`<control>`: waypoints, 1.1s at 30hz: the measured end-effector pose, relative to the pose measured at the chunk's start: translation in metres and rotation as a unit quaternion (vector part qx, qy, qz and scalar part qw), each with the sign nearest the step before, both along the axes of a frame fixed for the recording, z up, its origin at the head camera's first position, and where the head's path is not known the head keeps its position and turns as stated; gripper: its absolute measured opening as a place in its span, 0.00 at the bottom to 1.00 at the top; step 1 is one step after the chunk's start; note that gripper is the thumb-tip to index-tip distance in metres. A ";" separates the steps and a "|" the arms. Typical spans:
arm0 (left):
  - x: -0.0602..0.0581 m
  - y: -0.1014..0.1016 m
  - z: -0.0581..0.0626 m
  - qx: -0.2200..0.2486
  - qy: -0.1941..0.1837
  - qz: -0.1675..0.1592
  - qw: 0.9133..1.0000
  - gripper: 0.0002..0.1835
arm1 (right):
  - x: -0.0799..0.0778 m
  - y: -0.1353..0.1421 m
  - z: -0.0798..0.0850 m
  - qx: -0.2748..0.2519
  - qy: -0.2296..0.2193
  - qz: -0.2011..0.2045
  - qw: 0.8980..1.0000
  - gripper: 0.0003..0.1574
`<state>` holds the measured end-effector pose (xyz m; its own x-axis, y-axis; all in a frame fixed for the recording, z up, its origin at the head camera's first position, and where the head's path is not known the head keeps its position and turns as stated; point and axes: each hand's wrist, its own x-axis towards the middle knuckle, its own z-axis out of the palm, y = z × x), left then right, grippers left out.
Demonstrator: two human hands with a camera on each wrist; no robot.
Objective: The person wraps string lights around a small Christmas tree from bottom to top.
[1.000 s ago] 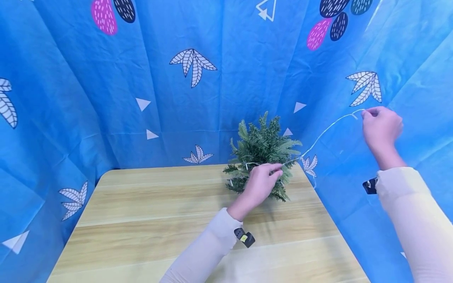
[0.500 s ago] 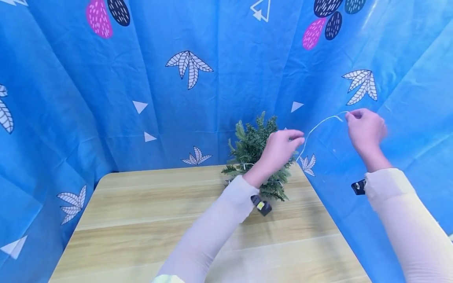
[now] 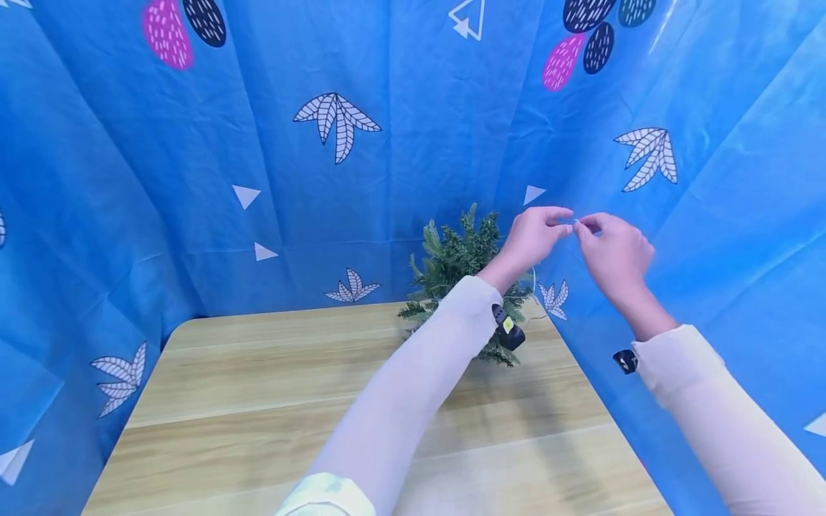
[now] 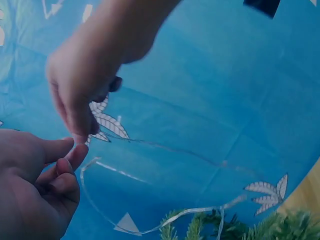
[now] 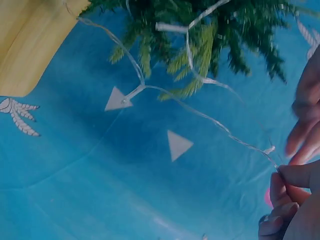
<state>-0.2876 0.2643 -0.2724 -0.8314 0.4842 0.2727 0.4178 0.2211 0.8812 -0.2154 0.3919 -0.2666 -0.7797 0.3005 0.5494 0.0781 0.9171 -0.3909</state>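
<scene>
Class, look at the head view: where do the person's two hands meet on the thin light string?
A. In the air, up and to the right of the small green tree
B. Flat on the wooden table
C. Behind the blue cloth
A: the left hand and right hand pinch the light string fingertip to fingertip, above and to the right of the small green tree, clear of the wooden table.

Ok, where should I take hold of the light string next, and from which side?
Best pinch the light string on the slack span between the small tree and the right hand, probably near the right fingertips. Come from the tree side with the left hand. The wire hangs free in the air there, while lower down it tangles in the branches.
</scene>
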 end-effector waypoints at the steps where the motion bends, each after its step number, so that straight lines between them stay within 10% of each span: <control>1: -0.001 0.001 0.000 -0.003 0.002 -0.001 1.000 0.15 | 0.001 -0.003 -0.001 0.009 0.006 0.002 1.000 0.24; 9: -0.009 0.007 0.001 -0.034 0.021 0.001 0.999 0.09 | 0.007 -0.011 -0.007 0.025 0.024 0.012 0.999 0.22; 18: -0.028 0.015 0.009 -0.023 0.014 -0.045 0.999 0.10 | 0.020 -0.013 -0.014 -0.070 -0.019 0.010 0.997 0.27; 33: -0.063 -0.005 0.016 -0.051 -0.012 -0.007 0.999 0.09 | 0.038 -0.023 -0.033 -0.091 -0.074 0.020 0.993 0.25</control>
<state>-0.3503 0.2597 -0.2568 -0.8297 0.5202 0.2024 0.4013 0.3039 0.8641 -0.1772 0.3689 -0.2997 -0.8610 0.3522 0.3669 0.1130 0.8359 -0.5372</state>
